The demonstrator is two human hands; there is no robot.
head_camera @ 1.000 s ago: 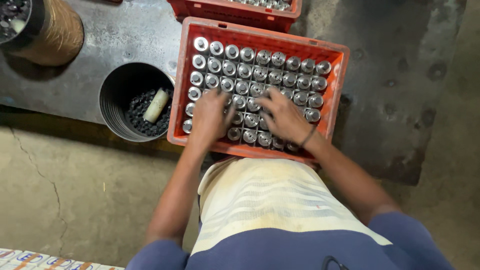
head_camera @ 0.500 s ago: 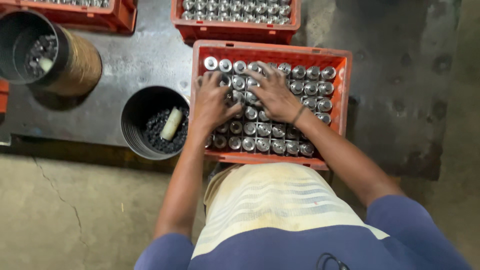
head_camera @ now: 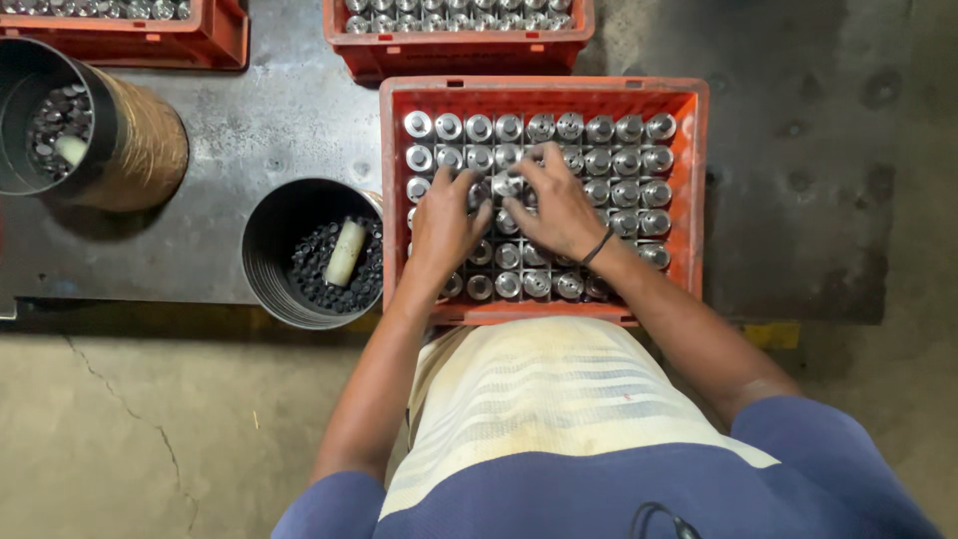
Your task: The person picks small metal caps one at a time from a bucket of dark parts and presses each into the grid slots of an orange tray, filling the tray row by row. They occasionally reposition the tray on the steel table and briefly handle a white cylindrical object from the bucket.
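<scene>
An orange plastic crate [head_camera: 694, 200] stands in front of me, packed with rows of upright shiny metal cylinders [head_camera: 614, 160]. My left hand [head_camera: 444, 225] lies palm down on the cylinders in the crate's left half, fingers spread over their tops. My right hand [head_camera: 554, 205], with a dark band at the wrist, rests beside it at the crate's middle. Its fingertips are curled around the top of one cylinder [head_camera: 507, 186]. The two hands almost touch. Whether either hand has lifted a cylinder cannot be told.
A dark round bin [head_camera: 274, 250] left of the crate holds small dark parts and a pale cylinder [head_camera: 345, 252]. A second bin [head_camera: 150, 145] stands at far left. Two more orange crates [head_camera: 459, 50] [head_camera: 215, 40] of metal cylinders sit beyond, on a dark metal plate.
Both hands have crept from the near rows of the crate toward its middle rows and drawn together. The camera view has also shifted, showing more of the far crates.
</scene>
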